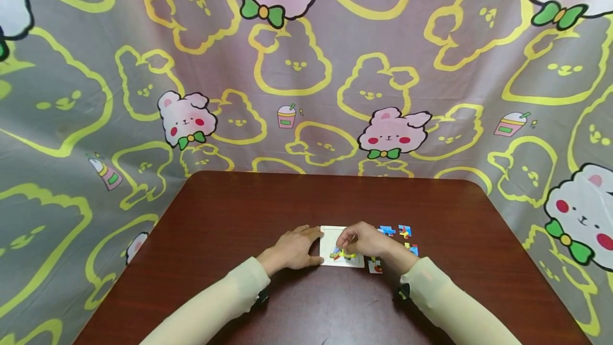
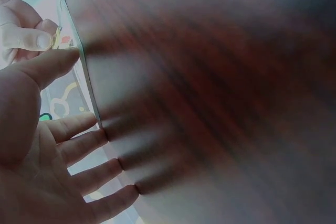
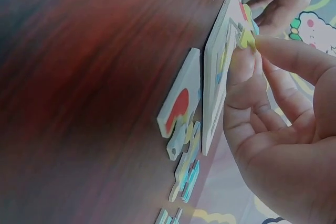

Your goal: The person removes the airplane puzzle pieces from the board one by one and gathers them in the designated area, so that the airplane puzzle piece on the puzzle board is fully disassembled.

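A pale puzzle board (image 1: 328, 239) lies on the table, with some colourful pieces in its lower part. My left hand (image 1: 293, 248) rests at the board's left side, fingers spread and nearly straight; in the left wrist view its thumb (image 2: 60, 65) reaches the board's edge. Over the board, my right hand (image 1: 365, 239) pinches a jigsaw piece (image 3: 247, 27) between thumb and index finger. Yellow, red and blue show on that piece, which is tilted above the board in the right wrist view. Part of the board is hidden under the right hand.
Several loose jigsaw pieces lie right of the board, among them a blue piece (image 1: 387, 231), a corner-side piece (image 1: 405, 231) and a piece with red (image 1: 375, 265) near the board's lower right corner. A brown table (image 1: 230, 212) bears everything; a patterned cloth (image 1: 325, 89) hangs behind it.
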### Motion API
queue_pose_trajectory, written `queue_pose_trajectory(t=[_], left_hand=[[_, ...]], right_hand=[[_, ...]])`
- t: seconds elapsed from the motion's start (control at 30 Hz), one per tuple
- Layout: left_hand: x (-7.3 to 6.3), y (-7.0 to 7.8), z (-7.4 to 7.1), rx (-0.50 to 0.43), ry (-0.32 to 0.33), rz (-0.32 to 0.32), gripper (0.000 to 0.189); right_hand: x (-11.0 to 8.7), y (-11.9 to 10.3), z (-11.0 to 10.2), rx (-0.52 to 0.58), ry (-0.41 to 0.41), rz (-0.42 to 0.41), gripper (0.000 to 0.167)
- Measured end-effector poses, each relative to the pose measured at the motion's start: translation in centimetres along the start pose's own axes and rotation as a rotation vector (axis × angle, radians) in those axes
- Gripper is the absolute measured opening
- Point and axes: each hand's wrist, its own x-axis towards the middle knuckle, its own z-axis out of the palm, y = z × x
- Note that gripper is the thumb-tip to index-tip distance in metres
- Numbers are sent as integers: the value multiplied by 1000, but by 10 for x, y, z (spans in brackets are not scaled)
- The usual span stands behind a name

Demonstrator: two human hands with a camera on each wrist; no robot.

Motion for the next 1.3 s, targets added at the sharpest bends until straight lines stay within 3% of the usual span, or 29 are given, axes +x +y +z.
queue_pose_trajectory(t=[0.67, 1.1, 1.3], left_hand=[[-1, 0, 0, 6, 1, 3, 70], [-2, 0, 0, -1, -1, 0, 70], [-2, 0, -1, 0, -1, 3, 70]], right_hand=[[3, 4, 0, -6, -7, -48, 18], [-7, 5, -12, 80, -6, 45, 17], [-19, 11, -22, 70, -5, 82, 15]])
